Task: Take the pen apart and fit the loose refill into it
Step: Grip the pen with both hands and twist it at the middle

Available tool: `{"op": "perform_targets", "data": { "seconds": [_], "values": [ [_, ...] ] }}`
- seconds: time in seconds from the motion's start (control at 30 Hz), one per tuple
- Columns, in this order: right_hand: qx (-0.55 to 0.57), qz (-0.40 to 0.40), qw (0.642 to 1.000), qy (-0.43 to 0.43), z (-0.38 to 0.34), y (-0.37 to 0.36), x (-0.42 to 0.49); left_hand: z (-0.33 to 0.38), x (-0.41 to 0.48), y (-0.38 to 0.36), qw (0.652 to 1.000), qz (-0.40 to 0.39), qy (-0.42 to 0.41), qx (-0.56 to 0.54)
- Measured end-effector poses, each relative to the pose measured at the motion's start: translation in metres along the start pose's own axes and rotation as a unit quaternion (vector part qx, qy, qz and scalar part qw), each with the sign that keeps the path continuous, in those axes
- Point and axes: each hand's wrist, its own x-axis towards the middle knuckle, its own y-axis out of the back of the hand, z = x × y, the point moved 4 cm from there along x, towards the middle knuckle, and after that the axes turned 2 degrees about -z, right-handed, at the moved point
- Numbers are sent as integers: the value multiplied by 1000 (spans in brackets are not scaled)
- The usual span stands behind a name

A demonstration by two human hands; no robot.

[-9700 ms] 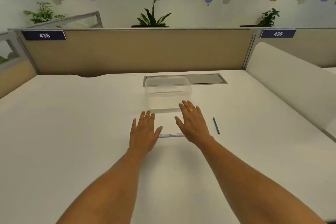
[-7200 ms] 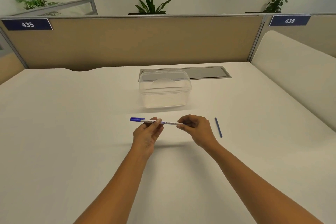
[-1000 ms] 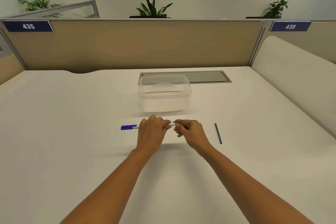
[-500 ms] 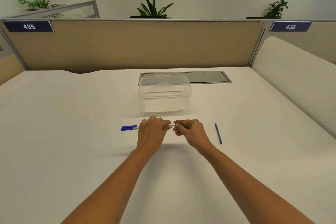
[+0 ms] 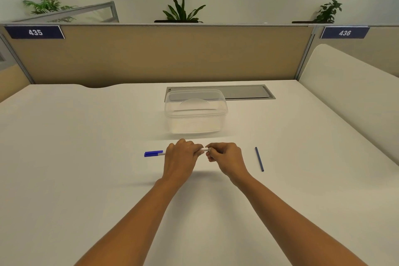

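A: Where is the pen (image 5: pixel 154 153) held?

B: It is held level, just off the surface (image 5: pixel 86 157). Its barrel is wrapped by the left hand (image 5: pixel 180 157), with the blue capped end left sticking out; the other end is pinched by the curled fingers of the right hand (image 5: pixel 224 157).

A: How is it expected to handle?

B: A light, stiff, smooth plastic tube is judged. Slipping is likely, so the barrel is best gripped firmly and the end piece worked at its very tip.

A: And the refill (image 5: pixel 259 159)?

B: It is laid on the surface right of the pen, apart from it. It looks thin and easily bent, so it is best taken near the middle. Beyond the pen a clear lidded box (image 5: pixel 195 112) is set.
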Motion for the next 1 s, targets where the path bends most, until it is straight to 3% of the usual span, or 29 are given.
{"op": "perform_targets", "data": {
  "seconds": [0.2, 0.47, 0.73, 1.0],
  "values": [
    [-74, -15, 997, 26, 0, -2, 2, -1, 1, -1, 1000, 0, -1, -7],
    [-185, -178, 967, 14, 1, -7, 3, -1, 0, -1, 1000, -9, -19, 7],
    [-196, -199, 960, 14, 3, -7, 2, 0, 3, -2, 999, -35, -35, 2],
    [-239, -192, 949, 77, 4, -7, 4, 2, 4, 0, 998, -44, -33, -6]
  ]
}}
